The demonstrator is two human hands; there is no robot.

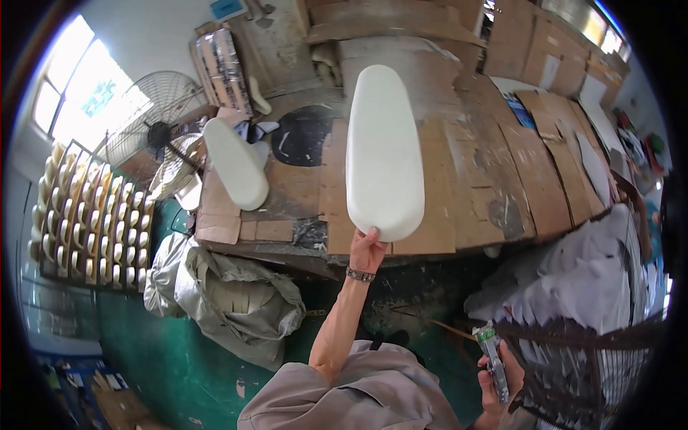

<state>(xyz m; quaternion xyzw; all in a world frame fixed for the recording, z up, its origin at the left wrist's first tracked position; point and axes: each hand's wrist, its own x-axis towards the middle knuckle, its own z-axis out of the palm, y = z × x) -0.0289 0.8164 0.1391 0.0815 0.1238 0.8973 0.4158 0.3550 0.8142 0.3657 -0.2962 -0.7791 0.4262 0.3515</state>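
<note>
My left hand (pixel 368 251) pinches the near end of a long, smooth, off-white rounded pad (pixel 385 154), its thumb over the lower edge. The pad is held up above the cardboard-covered table, wider at the near end and narrower at the far end. At the lower right, my right hand (pixel 498 380) is wrapped round a grey metal spray gun (pixel 493 358) with green round its top. The gun is low, beside my body and well apart from the pad. Another off-white pad (pixel 236 165) of similar shape lies on the table's left part.
Cardboard sheets (pixel 494 172) cover the table. A wire-guarded fan (pixel 159 132) stands at the left, near a rack (pixel 93 222) of many curved pale pieces. A stuffed sack (pixel 236 301) sits on the green floor. Grey-white sheets (pixel 573 279) hang on a rack at the right.
</note>
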